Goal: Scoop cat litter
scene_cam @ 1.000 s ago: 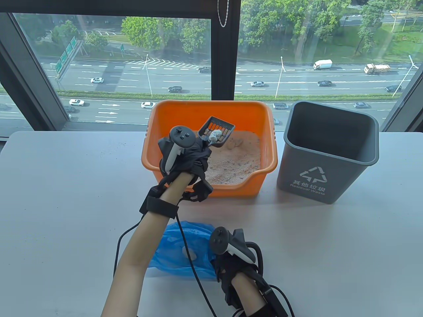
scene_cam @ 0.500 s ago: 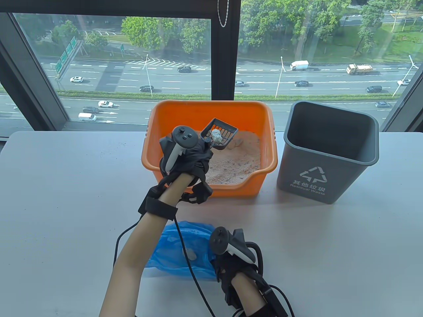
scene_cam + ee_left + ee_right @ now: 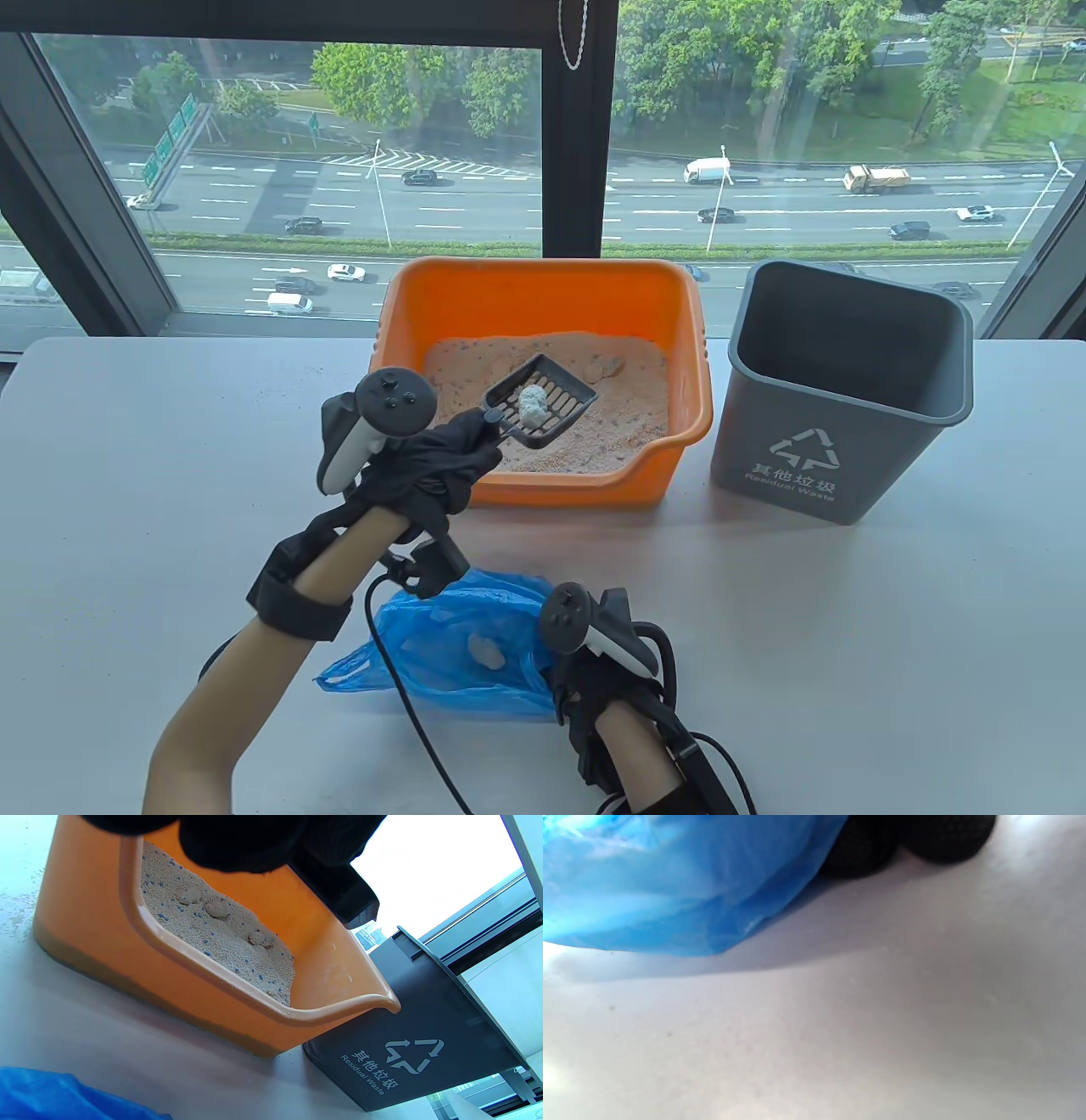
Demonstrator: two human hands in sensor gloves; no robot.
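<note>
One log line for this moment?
left hand: holds scoop with clump over litter box | right hand: holds bag

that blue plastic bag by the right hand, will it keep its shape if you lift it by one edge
Probably not. The blue bag looks thin, crinkled and slumped flat on the table, so it would likely sag. It seems very light; the pale clump inside would likely slide to the lowest point.

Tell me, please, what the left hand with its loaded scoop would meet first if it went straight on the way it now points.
Probably the grey waste bin. The left hand points the black litter scoop up and right over the orange litter box; it might catch that box's right wall first, since height is unclear.
</note>
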